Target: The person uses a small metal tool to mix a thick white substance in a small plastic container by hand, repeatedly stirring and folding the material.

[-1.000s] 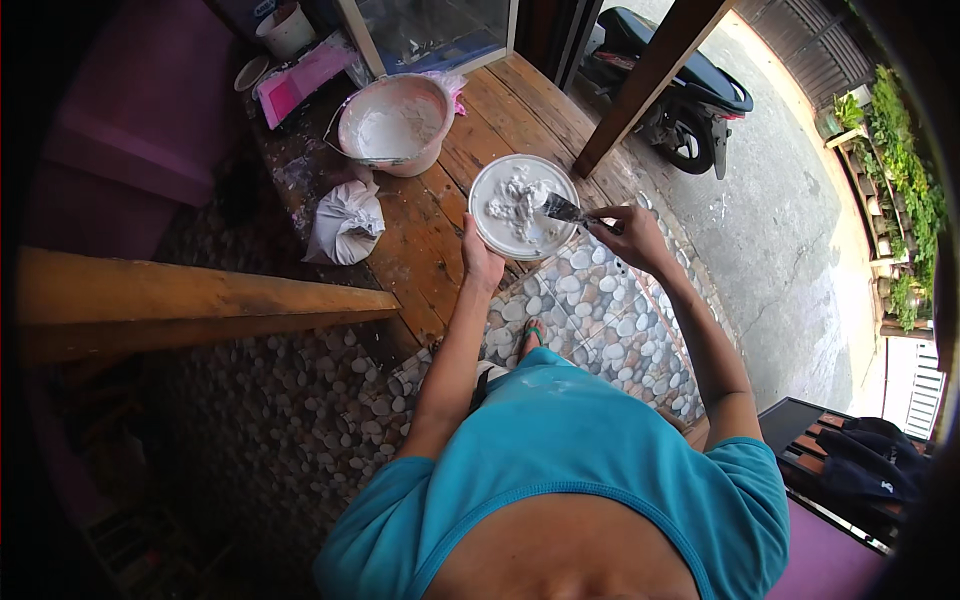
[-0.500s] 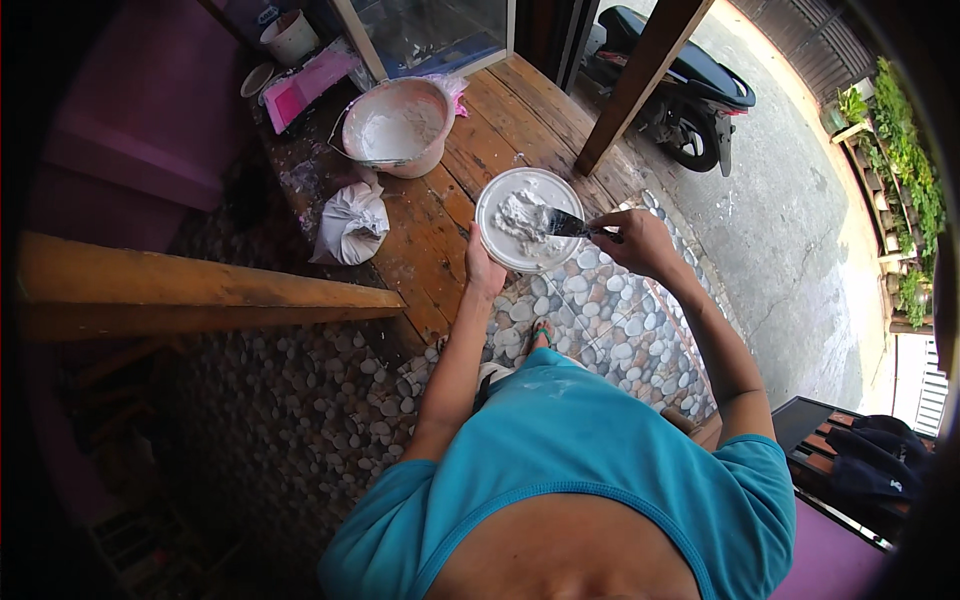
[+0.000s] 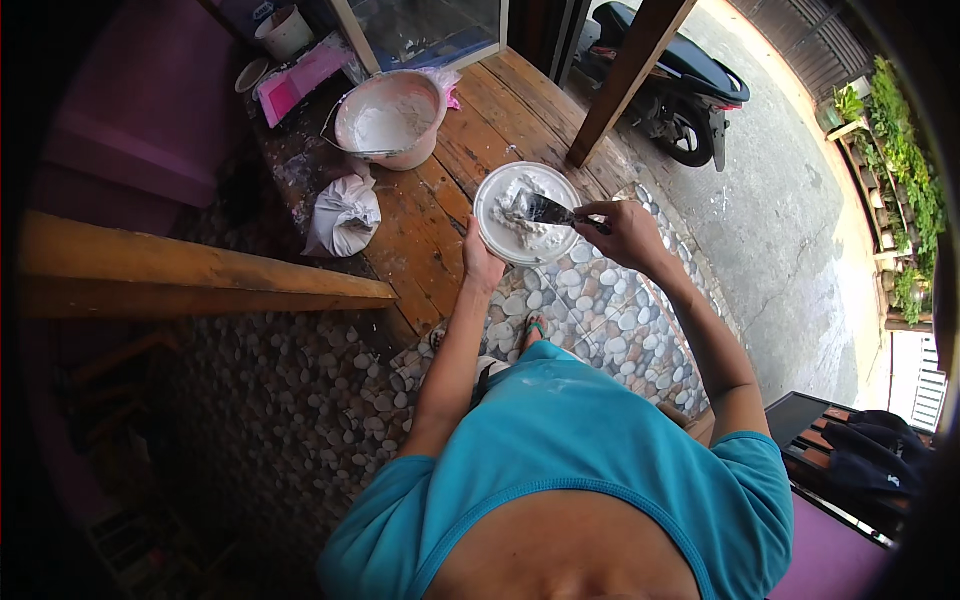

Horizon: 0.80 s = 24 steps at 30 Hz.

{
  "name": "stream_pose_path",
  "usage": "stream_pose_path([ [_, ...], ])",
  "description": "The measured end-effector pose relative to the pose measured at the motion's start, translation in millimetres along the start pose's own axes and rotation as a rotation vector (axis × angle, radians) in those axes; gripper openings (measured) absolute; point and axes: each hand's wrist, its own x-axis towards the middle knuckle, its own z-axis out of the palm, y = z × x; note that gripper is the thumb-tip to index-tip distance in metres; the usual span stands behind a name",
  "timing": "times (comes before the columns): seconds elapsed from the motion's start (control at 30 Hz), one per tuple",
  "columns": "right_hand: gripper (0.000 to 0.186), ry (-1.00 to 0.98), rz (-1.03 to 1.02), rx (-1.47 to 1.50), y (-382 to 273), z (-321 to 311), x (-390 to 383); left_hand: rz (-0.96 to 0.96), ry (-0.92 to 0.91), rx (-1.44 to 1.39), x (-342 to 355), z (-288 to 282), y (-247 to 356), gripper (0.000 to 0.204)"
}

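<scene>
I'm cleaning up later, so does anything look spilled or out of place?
Pale splatters speckle the dark left part of the brown wooden platform, beside the crumpled white bag; they look like spills against cleaner wood.

Small white mark (image 3: 893,480) on dark cloth (image 3: 872,448), too small to read; no legible text.

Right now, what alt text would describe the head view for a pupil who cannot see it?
The left hand holds a round white dish of white paste, while the right hand holds a scraper at the paste. A bucket and a white bag sit on a wooden table.
</scene>
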Motion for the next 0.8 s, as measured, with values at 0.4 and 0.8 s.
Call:
stream_pose_path([
  [0.4, 0.023, -0.010, -0.035, 0.023, 34.7, -1.1, -21.7, 0.010, -0.017, -0.064, 5.9, -13.9, 15.6, 0.060],
  [0.8, 0.030, 0.123, 0.001, -0.035, 7.1, 13.6, -11.3, -0.068, -0.043, -0.029, -5.6, 5.8, 12.6, 0.057],
])
